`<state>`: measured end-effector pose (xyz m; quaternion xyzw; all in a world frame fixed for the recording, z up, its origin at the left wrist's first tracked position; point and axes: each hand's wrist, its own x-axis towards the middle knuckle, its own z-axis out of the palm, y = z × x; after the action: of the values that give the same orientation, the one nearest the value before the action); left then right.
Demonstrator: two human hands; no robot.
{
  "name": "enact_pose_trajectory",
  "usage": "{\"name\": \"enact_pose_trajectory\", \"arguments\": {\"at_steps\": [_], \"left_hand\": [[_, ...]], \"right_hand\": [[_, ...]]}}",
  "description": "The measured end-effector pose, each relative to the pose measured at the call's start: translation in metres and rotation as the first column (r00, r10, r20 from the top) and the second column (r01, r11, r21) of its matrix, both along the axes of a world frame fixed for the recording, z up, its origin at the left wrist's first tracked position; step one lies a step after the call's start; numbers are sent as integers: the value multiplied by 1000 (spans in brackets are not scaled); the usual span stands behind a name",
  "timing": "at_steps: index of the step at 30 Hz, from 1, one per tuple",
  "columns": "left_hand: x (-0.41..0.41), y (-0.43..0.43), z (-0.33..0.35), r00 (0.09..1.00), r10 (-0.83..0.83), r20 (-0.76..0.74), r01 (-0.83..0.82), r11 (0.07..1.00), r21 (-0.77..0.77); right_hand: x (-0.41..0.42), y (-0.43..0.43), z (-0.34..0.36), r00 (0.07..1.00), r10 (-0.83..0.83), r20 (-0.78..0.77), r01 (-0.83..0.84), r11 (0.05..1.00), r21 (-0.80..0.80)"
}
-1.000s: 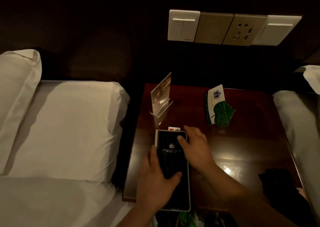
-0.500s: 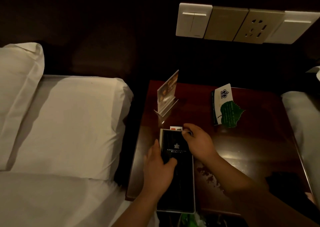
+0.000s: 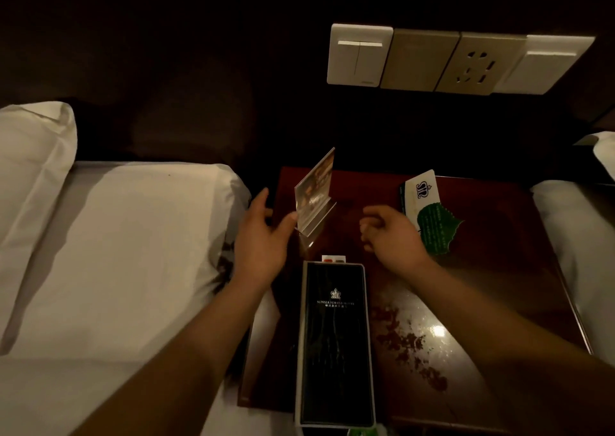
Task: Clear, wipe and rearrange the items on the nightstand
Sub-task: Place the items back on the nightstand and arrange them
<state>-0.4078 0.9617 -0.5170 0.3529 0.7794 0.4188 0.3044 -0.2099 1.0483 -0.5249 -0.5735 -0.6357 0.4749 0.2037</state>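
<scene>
- Both hands are off the black folder they were pressing half a second ago and are now further back on the table, either side of the acrylic sign holder.
- Left hand: fingers straight and spread, gripping nothing. The thumb tip is at the holder's near-left edge; can't tell if it touches.
- Right hand: fingers loosely curled, nothing in them. It hovers between the holder and the leaf-shaped card.
- The folder lies flat on the left half of the table, long side running front to back, near end overhanging the front edge.
- A small card pokes out from under the folder's far end, just in front of the holder's base.
- The holder stands upright at back-left, turned at an angle.
- The leaf-shaped card sits back-right, partly hidden by the right hand's knuckles.
- Blotchy smears on the table right of the folder.
- Count: 1 folder, 1 holder, 1 leaf-shaped card, 1 small card.
- Surroundings: 4 wall plates above, 2 pillows on the left bed, and bedding to the right.
</scene>
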Motion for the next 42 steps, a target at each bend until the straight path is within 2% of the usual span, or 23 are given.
{"name": "enact_pose_trajectory", "arguments": {"at_steps": [4,6,9,11,15,18,25,31,42], "left_hand": [[-11,30,8,976,-94,-195,108,992,60],[-11,35,5,965,-100,-244,121,990,71],[-9,37,-4,956,-119,-270,141,988,63],[-8,38,-14,965,-148,-218,167,983,73],[-12,47,-25,994,-108,11,106,987,118],[-24,60,-28,997,-74,-12,75,987,141],[-29,100,-28,988,-127,88,109,977,186],[-31,114,-34,986,-137,93,114,970,216],[-34,111,-44,978,-196,67,171,948,268]], "right_hand": [[-23,30,22,992,-9,-124,17,998,66],[-35,43,28,992,35,-124,-23,996,91],[-50,58,31,976,116,-184,-110,993,43],[-57,63,28,962,157,-224,-154,988,30],[-59,67,16,961,165,-220,-151,985,81],[-50,64,7,971,167,-169,-134,972,191],[-41,67,-2,977,41,-207,23,954,298],[-42,77,-8,984,8,-178,54,940,337],[-43,80,-11,984,-2,-180,59,948,313]]}}
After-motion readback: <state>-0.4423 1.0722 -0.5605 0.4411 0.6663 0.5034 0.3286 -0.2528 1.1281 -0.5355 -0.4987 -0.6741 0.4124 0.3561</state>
